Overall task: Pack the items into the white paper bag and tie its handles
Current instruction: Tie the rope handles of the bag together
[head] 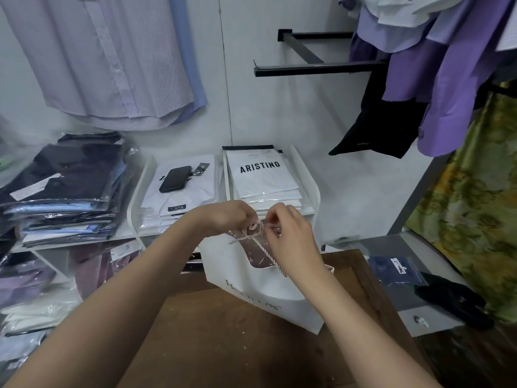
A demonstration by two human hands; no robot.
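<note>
Head cam: white paper bag stands upright on brown wooden table, just below frame centre, slightly tilted. A dark reddish item in clear plastic shows inside its open top. Twisted rope handles are bunched in a knot above the bag mouth. Left hand, at 9 o'clock of the knot, fingers curled tight, pinching the rope. Right hand, at 3 o'clock, thumb & fingers closed on the rope too. Behind, at 12 o'clock, shelf w/ packed white shirts; black phone at 11 o'clock on another shirt pack. Dark folded shirt stack at 9–10 o'clock.
</note>
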